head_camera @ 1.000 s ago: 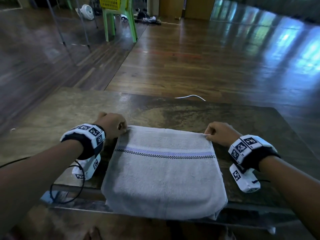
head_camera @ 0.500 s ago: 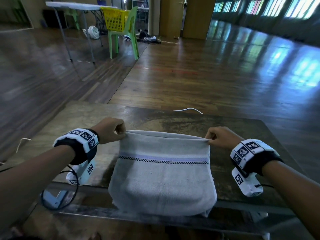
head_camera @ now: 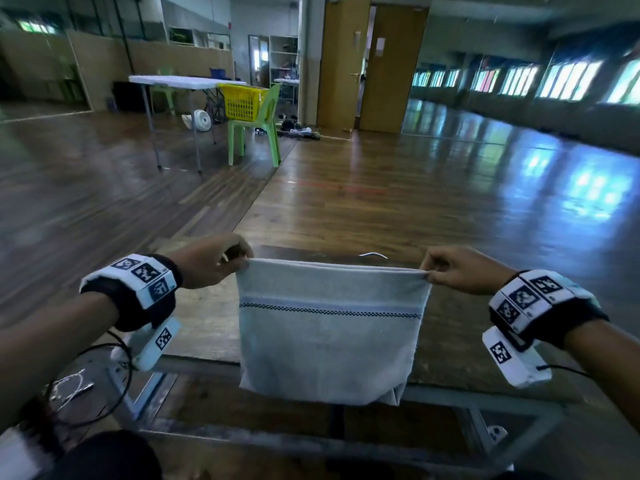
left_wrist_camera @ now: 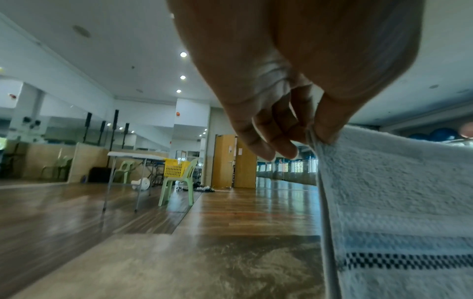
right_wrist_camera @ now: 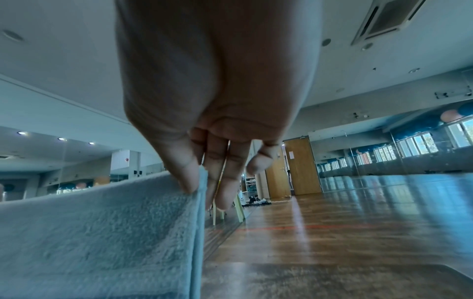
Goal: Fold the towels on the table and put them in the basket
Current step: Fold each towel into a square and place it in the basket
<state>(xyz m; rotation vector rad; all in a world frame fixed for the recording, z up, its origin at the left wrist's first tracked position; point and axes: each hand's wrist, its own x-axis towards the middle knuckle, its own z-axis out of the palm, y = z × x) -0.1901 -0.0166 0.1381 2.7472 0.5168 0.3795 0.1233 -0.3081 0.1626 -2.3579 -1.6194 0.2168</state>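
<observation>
Pinching both top corners of the folded towel [head_camera: 329,327] with left hand [head_camera: 211,261] and right hand [head_camera: 460,270], I keep the edge taut and level for an even next fold.

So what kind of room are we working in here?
Probably a dance or exercise studio: a wide polished wooden floor, a mirrored wall, and blue exercise balls by the windows. The yellow basket sits on a green chair.

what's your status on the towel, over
Left hand and right hand each pinch a top corner of the folded towel, hanging above the table. Yellow basket on green chair across the room. Floor between looks clear.
</observation>
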